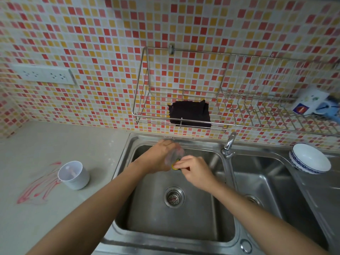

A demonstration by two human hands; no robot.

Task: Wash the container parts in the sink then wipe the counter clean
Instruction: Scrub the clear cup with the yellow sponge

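Note:
Over the left basin of the steel sink (128, 208), my left hand (156, 157) holds a clear plastic container part (174, 154), blurred by motion. My right hand (195, 171) presses a small yellow-green sponge (174, 167) against that clear part. A white cup-shaped container part (74, 174) stands upright on the counter (55, 137) left of the sink. Beside it, red smears (39, 188) streak the counter. A dark cloth (190, 115) lies in the wire wall rack (141, 107) above the sink.
The tap (229, 144) stands between the two basins, with no water stream that I can see. A white bowl with a blue rim (310, 159) sits by the right basin (261, 181). A dish rack (276, 111) and a detergent bottle (312, 103) are at the right. A wall socket (44, 74) is at the left.

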